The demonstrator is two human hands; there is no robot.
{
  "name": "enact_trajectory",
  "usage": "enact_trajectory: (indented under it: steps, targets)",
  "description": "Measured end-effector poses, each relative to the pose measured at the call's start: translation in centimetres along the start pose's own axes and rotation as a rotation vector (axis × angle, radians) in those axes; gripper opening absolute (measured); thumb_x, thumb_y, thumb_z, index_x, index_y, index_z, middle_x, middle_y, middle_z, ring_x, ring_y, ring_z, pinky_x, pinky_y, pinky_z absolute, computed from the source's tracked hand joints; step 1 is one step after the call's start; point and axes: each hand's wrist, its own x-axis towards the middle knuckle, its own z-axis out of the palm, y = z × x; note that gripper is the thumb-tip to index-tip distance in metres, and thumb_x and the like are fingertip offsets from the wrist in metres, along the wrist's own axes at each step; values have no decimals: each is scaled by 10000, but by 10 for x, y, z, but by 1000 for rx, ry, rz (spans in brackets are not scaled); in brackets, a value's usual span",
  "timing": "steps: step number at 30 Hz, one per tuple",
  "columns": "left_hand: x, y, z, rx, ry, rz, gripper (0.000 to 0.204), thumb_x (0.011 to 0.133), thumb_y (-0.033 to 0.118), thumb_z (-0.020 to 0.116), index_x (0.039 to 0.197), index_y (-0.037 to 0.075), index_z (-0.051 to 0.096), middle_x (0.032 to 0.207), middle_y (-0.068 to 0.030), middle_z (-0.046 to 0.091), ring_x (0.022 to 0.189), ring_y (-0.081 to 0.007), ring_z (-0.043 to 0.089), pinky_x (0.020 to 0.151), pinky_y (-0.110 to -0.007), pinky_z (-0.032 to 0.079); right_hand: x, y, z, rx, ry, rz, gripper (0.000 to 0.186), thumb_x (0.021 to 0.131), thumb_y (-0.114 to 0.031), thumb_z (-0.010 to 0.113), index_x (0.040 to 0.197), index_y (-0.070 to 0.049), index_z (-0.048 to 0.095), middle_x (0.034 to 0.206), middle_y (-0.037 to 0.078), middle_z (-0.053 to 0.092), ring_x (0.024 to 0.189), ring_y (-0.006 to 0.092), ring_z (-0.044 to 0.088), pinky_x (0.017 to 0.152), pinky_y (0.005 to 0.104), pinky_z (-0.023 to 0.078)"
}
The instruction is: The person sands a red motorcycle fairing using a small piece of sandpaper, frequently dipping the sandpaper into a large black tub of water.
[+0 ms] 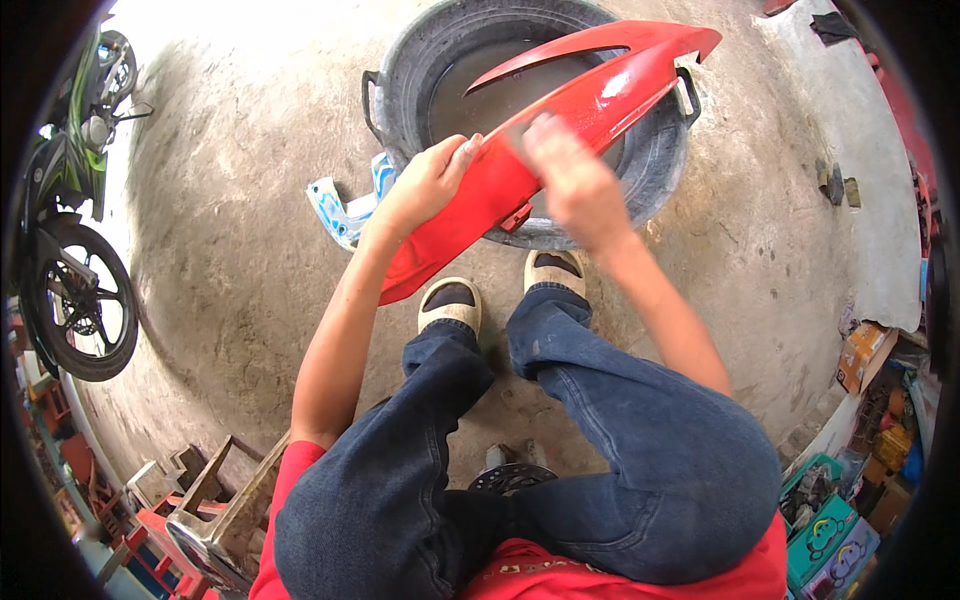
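From my end of the head cam, the red panel (490,197) slants across the tub (658,192), its lower end sticking out past the rim. Left hand (432,187) is clamped on the panel's edge. Right hand (578,185) is a blur at the panel's face, maybe with something grey under the fingers; can't tell how tight its grip is. Looks like rubbing to me, so I'd go for light, even strokes lengthwise, left hand bracing, and ease off near the thin prong. Watch the tub handle (688,98) by the far end. Blue-white piece (340,215) crowds the left forearm, sandals (450,303) sit close below, motorbike (80,250)'s well clear.
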Motion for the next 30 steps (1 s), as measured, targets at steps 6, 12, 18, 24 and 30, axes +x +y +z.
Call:
enact_trajectory:
  steps: [6, 12, 18, 24, 30]
  targets:
    - [-3, -5, 7, 18, 133, 44, 463, 1159, 360, 425, 1214, -46, 641, 1094, -251, 705, 1036, -347, 679, 937, -409, 502, 7, -19, -10, 81, -42, -2, 458, 958, -87, 552, 1394, 36, 617, 1462, 210, 621, 1385, 323, 587, 1181, 430, 455]
    - [13, 7, 10, 21, 187, 59, 473, 1161, 361, 406, 1236, -47, 634, 1098, -283, 701, 1078, -404, 682, 951, -436, 502, 22, 1, -11, 130, 113, 98, 459, 923, -26, 642, 1381, -5, 640, 1419, 180, 656, 1326, 317, 630, 1128, 428, 505]
    - [-3, 9, 21, 19, 208, 95, 458, 1159, 348, 406, 1239, -46, 627, 1113, -308, 689, 1120, -464, 660, 937, -456, 506, 22, 7, -22, 206, 311, 188, 507, 895, 78, 621, 1391, -19, 645, 1411, 170, 663, 1337, 329, 624, 1118, 431, 523]
    - [18, 34, 26, 13, 206, 123, 392, 1146, 292, 429, 1230, -38, 621, 1087, -328, 684, 1082, -512, 644, 889, -488, 523, 23, -1, -26, 168, 201, 111, 529, 885, 65, 619, 1408, -13, 628, 1450, 173, 634, 1388, 338, 578, 1159, 439, 486]
    - [37, 18, 34, 106, 156, 90, 320, 1135, 247, 452, 1157, -37, 598, 1045, -343, 673, 1062, -534, 627, 855, -525, 512, 17, 9, 4, 187, 37, 95, 494, 924, -16, 611, 1417, 22, 606, 1462, 208, 615, 1398, 336, 565, 1192, 437, 446]
